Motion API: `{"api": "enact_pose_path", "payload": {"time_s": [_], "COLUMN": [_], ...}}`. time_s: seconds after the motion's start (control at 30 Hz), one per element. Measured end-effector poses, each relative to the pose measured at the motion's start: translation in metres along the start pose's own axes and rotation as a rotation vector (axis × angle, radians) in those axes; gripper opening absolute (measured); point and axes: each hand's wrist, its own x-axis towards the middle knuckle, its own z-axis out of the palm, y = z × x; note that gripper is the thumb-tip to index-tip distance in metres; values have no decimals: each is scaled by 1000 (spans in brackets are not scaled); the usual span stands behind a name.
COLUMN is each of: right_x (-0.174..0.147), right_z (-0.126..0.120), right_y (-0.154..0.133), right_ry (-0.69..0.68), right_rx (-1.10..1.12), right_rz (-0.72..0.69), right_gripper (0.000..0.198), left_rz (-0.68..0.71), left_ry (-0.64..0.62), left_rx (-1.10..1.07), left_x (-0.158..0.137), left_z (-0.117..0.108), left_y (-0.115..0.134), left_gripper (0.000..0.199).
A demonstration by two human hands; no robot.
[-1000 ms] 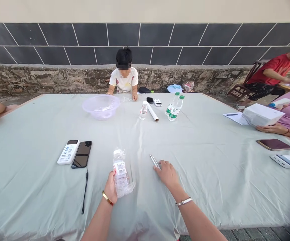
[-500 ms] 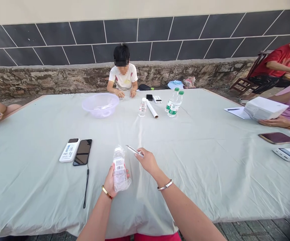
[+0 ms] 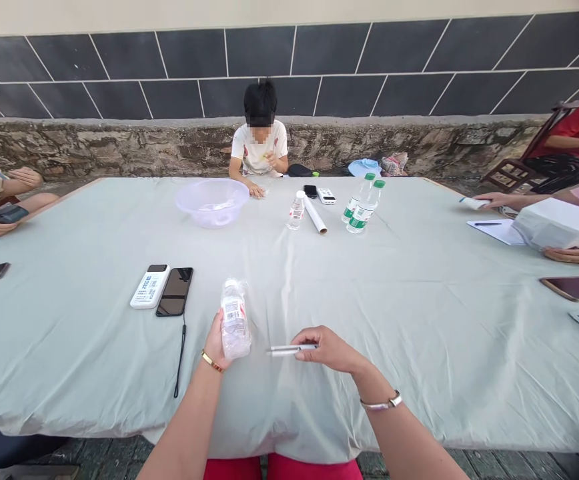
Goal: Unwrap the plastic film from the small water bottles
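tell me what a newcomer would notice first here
Probably the plastic-wrapped bottle in the left hand, low centre, with the right hand holding a slim silvery tool to its right. Farther back, a pale purple basin and two green-capped bottles stand out on the pale cloth.

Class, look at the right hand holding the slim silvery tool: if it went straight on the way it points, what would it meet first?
Probably the lower end of the plastic-wrapped bottle held in the left hand, though their relative heights are hard to judge.
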Motion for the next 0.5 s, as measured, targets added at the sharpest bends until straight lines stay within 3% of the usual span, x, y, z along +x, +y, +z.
{"api": "enact_pose_path", "payload": {"time_s": [0.1,0.17,0.27,0.37,0.5], "right_x": [20,31,40,39,39], "right_z": [0,2,5,12,38], "right_y": [23,38,53,55,36], "right_ry": [475,686,719,742,756], "right_rx": [-194,-385,-606,-688,-462], "right_rz": [109,199,260,233,43], "right_gripper": [23,24,25,27,30], "left_rz": [-19,-50,-82,-92,-133], "left_ry": [4,-15,-73,-114,-131], "left_rx": [20,13,8,38,32], "left_x": [1,1,0,-3,-10], "left_z": [-5,-9,-14,-17,-17], "left_y": [-5,-9,-14,-18,-26], "left_gripper": [32,33,33,37,50]}}
